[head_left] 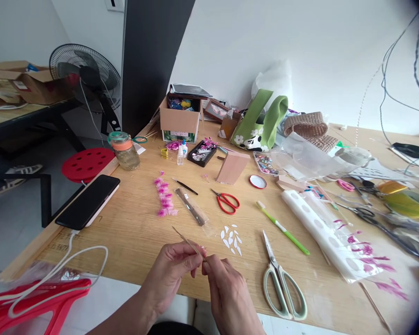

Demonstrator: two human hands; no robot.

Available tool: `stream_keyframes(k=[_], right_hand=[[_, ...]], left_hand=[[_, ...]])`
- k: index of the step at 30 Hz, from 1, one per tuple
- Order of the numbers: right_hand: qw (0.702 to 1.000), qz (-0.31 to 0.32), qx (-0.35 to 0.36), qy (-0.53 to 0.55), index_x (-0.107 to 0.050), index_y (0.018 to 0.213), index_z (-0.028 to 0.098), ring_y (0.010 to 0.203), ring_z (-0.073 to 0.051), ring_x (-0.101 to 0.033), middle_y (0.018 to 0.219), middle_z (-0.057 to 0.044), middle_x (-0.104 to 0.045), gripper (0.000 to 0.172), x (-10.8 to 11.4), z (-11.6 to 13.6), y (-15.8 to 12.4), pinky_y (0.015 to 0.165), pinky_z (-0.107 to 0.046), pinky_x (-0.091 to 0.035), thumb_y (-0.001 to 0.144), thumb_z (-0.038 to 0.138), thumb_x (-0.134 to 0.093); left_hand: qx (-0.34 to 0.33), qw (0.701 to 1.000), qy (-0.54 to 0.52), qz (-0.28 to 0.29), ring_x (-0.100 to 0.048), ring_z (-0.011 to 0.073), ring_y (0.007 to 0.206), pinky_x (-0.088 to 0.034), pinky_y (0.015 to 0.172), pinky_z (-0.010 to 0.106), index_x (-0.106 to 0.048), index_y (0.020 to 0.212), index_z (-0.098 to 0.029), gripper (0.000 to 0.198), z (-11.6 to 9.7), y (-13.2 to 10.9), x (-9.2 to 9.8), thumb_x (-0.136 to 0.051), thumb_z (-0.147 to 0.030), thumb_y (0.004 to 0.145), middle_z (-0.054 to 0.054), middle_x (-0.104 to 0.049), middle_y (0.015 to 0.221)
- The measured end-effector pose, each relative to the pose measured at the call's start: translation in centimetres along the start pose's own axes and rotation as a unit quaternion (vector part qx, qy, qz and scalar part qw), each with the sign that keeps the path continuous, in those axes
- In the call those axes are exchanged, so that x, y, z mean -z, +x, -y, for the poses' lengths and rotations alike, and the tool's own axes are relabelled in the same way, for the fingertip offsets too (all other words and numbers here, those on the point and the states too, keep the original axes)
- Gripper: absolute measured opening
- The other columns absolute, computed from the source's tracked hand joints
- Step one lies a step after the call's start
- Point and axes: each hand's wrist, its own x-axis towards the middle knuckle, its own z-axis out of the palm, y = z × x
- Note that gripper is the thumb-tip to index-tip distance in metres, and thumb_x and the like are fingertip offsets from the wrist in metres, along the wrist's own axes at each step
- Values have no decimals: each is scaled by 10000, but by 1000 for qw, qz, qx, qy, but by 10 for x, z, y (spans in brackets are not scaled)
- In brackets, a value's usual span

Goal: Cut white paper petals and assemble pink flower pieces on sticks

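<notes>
Near the table's front edge my left hand [176, 265] and my right hand [226, 284] meet fingertip to fingertip. Both pinch a thin brown stick-like strand [183, 236], whose free end points up and to the left. A small pinkish bit shows at the left fingertips, too small to name. Beyond my hands lie several white leaf-shaped pieces [231, 239], a wrapped brown bundle [192, 207] in clear plastic and a fluffy pink strip [165, 195]. Red-handled scissors [226, 201] are behind the white pieces; larger pale-handled scissors [282, 284] lie to the right.
A green toothbrush [284, 230] and a white plastic roll [321, 232] with pink sprigs lie at right. A phone [89, 202] sits on the left edge, its cable trailing. Behind stand a wooden block [233, 168], a jar [127, 156], a cardboard box [179, 118] and a green bag [256, 128].
</notes>
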Motion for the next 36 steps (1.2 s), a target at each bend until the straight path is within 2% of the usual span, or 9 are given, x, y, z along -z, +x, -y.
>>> stream_keyframes(k=[3,9,15,20,25,31,36], right_hand=[[1000,-5,4,-13,-452,818,231,538,-143,-549,653,28,-615,243,-2,-1,0,526,-210,-408,865,26,-330],[1000,-2,-5,-19,-467,842,220,572,-152,-586,678,10,-631,275,-5,-1,0,568,-227,-409,839,-15,-324],[999,-10,1,-50,-473,845,216,576,-156,-592,678,10,-637,273,-8,3,3,588,-242,-400,839,-19,-334],[997,-16,20,-71,-471,855,214,570,-151,-581,668,11,-625,275,-10,6,5,588,-242,-393,842,-25,-335],[998,-12,24,-65,-476,857,214,571,-146,-584,667,14,-623,287,-10,6,7,586,-239,-394,832,-32,-330],[999,28,-9,-21,-490,837,211,569,-147,-590,673,4,-638,246,-7,9,8,553,-225,-408,864,19,-339],[998,57,-32,-19,-504,859,203,570,-157,-599,681,-14,-645,249,-8,10,10,549,-230,-413,889,46,-314]], left_hand=[[-8,1000,12,-15,-519,121,666,-363,578,237,-784,717,-176,132,-1,1,0,-795,-306,697,60,-677,786],[-12,999,18,-38,-507,133,670,-369,590,246,-780,715,-170,123,-1,2,-1,-790,-292,701,58,-667,750],[-18,999,-4,-43,-463,108,609,-371,607,245,-742,654,-150,160,-6,2,-2,-768,-287,732,18,-586,629],[-12,999,-27,-42,-472,101,600,-372,603,236,-713,636,-146,170,-8,2,0,-771,-277,729,16,-596,630],[-26,999,-4,-29,-511,115,650,-391,606,237,-711,677,-155,146,-9,0,5,-749,-269,758,21,-602,690],[-4,1000,-13,-1,-521,112,592,-387,568,243,-725,663,-161,143,-15,1,11,-773,-277,733,19,-605,659],[9,997,-66,-39,-516,96,572,-394,582,230,-723,647,-151,136,-14,4,12,-802,-254,690,14,-624,622]])
